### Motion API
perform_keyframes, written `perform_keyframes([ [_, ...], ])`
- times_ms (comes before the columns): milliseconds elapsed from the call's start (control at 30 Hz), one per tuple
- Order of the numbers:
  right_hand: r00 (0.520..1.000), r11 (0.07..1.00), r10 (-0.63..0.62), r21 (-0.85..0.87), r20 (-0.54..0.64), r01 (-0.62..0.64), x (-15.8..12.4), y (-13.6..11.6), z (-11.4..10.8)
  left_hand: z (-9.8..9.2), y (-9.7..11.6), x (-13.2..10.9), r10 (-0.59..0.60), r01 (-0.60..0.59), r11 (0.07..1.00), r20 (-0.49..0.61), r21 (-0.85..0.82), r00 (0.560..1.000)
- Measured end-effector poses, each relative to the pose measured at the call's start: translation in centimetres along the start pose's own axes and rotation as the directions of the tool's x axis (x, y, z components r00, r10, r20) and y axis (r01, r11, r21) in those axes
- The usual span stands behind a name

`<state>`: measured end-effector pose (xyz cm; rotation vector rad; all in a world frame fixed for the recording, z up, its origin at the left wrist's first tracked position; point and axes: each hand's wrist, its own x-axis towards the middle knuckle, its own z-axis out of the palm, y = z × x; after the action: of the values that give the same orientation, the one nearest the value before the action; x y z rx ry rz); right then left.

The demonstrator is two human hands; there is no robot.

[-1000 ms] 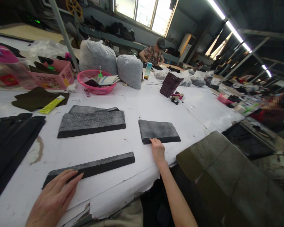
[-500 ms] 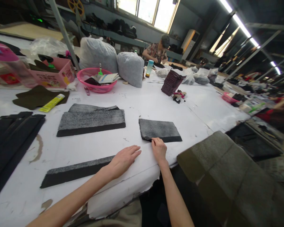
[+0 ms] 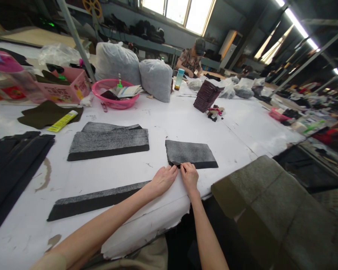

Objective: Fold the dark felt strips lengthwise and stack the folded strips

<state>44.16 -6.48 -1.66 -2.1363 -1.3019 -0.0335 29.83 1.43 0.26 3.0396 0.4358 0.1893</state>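
Observation:
A grey fabric piece point(image 3: 190, 151) with a black front border lies on the white table, its near left corner slightly lifted and folded. My right hand point(image 3: 189, 178) pinches the near edge of it. Close by on the left, my left hand point(image 3: 165, 180) has its fingers closed at the same corner; the fingertips are partly hidden. Under my left forearm runs a long black strip point(image 3: 92, 202) with a grey upper band. Farther back on the left, several similar grey pieces point(image 3: 108, 142) with black borders lie overlapped.
Black fabric strips point(image 3: 14, 168) are piled at far left, near a yellow tube point(image 3: 62, 121). A pink basin point(image 3: 116, 104) and stuffed bags point(image 3: 156, 80) stand behind. A dark red stack point(image 3: 207, 96) sits at back centre. Olive sheets point(image 3: 281, 210) occupy the right. Another person point(image 3: 190, 62) works beyond.
My left hand has moved right and forward from above the long strip to the fabric piece's corner, its fingers closing. My right hand stays at the edge. The corner looks more lifted.

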Motion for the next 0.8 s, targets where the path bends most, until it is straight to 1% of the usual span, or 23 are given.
perform_keyframes([
  [133,0.996,0.991,0.081,0.109,-0.043,-0.076,0.3,0.0,0.4,0.4,-0.1,0.4,-0.036,0.035,0.999,0.029,0.035,0.999],
  [200,0.987,0.974,0.144,0.184,-0.073,-0.129,0.6,0.2,0.7,0.5,-0.1,0.5,-0.034,0.033,0.999,0.038,0.039,0.999],
  [267,0.967,0.942,0.229,0.276,-0.110,-0.192,1.0,0.7,1.0,0.5,-0.1,0.6,-0.036,0.034,0.998,0.045,0.044,0.998],
  [333,0.928,0.886,0.340,0.383,-0.152,-0.261,1.7,1.5,0.8,0.5,0.0,0.6,-0.040,0.038,0.998,0.050,0.050,0.998],
  [433,0.831,0.767,0.515,0.546,-0.210,-0.337,3.4,3.5,-0.6,0.6,0.1,0.5,-0.035,0.032,0.998,0.056,0.056,0.998],
  [467,0.794,0.728,0.563,0.593,-0.229,-0.345,4.2,4.3,-1.6,0.6,0.1,0.5,-0.031,0.028,0.998,0.057,0.057,0.998],
  [533,0.722,0.666,0.636,0.668,-0.274,-0.333,6.0,6.3,-4.2,0.6,0.1,0.5,-0.028,0.025,0.998,0.059,0.057,0.998],
  [633,0.608,0.618,0.702,0.741,-0.370,-0.263,8.6,9.3,-9.5,0.5,0.2,0.5,-0.036,0.033,0.998,0.058,0.050,0.998],
  [733,0.470,0.625,0.730,0.763,-0.496,-0.164,10.7,11.9,-15.4,0.4,0.2,0.6,-0.046,0.044,0.998,0.058,0.035,0.997],
  [800,0.394,0.654,0.719,0.750,-0.573,-0.100,11.6,13.0,-19.0,0.6,0.2,0.6,-0.053,0.052,0.998,0.048,0.026,0.997],
])
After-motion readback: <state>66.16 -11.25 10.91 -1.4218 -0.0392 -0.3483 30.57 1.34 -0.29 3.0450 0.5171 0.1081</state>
